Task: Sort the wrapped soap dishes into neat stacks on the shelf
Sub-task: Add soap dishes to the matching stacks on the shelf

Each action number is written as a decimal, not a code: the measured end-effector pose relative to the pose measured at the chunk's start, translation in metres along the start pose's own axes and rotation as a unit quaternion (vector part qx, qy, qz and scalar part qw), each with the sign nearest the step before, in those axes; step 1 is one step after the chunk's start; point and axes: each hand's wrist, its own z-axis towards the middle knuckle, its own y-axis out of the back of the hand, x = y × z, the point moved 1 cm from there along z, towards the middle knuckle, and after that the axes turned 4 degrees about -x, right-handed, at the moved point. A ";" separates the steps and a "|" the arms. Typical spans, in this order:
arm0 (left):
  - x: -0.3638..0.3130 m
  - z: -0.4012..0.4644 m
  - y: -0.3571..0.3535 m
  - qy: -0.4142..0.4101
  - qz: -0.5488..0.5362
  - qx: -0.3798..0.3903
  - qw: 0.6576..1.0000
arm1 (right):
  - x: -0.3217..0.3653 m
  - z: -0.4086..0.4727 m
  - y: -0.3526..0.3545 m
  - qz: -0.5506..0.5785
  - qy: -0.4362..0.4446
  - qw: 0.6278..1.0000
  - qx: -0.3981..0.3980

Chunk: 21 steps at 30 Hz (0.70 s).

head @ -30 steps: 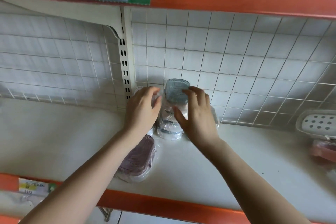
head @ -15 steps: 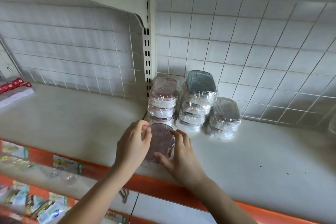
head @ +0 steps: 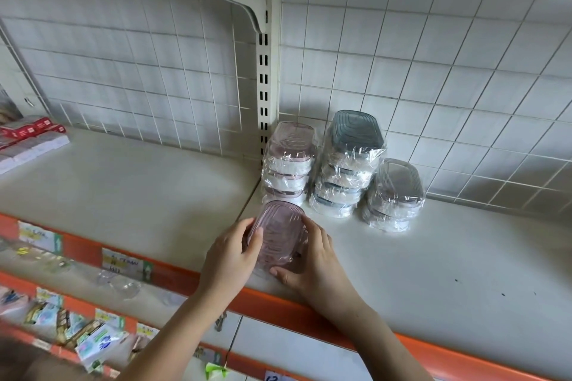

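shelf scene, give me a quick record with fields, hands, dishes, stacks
held: pink dish, wrapped, near the shelf's front edge
left hand: fingers curled on the dish's left side
right hand: fingers curled on its right side
pink stack: by the upright
grey stack: tallest, middle
low stack: rightmost
far left: red packs
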 end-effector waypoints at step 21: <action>-0.038 0.018 0.049 -0.116 -0.147 -0.103 0.977 | 0.056 0.012 0.033 -0.024 0.135 0.990 -0.040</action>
